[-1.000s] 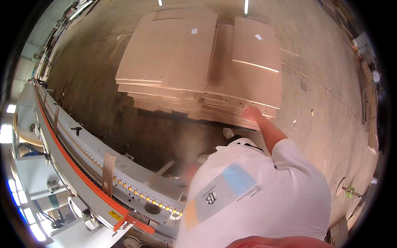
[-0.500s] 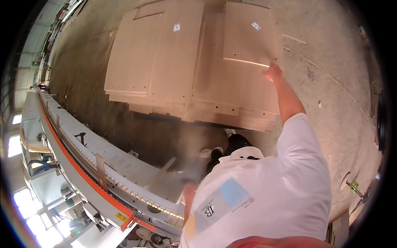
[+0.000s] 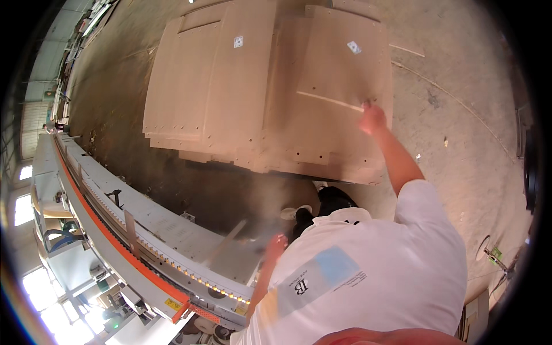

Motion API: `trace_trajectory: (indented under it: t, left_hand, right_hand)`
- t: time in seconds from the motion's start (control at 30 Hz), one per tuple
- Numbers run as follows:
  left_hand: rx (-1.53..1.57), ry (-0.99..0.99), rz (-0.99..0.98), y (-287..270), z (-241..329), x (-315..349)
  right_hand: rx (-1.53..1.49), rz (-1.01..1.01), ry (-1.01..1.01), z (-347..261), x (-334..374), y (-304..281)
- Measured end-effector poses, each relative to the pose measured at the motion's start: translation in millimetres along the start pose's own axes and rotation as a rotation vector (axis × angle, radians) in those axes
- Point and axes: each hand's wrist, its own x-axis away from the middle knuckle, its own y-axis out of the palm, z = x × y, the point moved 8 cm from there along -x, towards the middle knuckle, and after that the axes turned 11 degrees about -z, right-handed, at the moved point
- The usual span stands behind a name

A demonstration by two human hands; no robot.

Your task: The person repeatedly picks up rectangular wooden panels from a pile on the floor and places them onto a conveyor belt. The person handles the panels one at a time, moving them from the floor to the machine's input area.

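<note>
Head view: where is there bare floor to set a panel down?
Concrete floor right of the brown panel stacks is mostly bare, with small scraps; another strip lies between stacks and long machine. Crowded: the smaller panel at the right hand, and the machine side by the left hand.

windows (image 3: 35,288) — white glare | hazy smear mid-frame | edges — black, bent

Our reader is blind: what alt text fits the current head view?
A person's right hand holds the near edge of a brown panel atop a stack of panels. The left hand, seemingly empty, is beside a long pale machine with an orange strip.
</note>
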Motion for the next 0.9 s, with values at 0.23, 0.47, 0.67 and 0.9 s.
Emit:
trace_trajectory:
  t: [0.23,0.47,0.67,0.9]
  left_hand:
    - [0.228,-0.184,-0.127,40,138,-136]
    - [0.698,-0.199,0.007,110,88,-209]
    - [0.346,-0.244,0.172,63,90,-143]
    - [0.359,-0.124,0.119,32,170,-66]
  right_hand:
    - [-0.118,-0.056,-0.316,-92,131,80]
    - [-0.321,-0.109,-0.42,-96,185,80]
    - [-0.127,0.252,0.285,107,125,67]
    - [-0.312,-0.01,0.476,177,113,48]
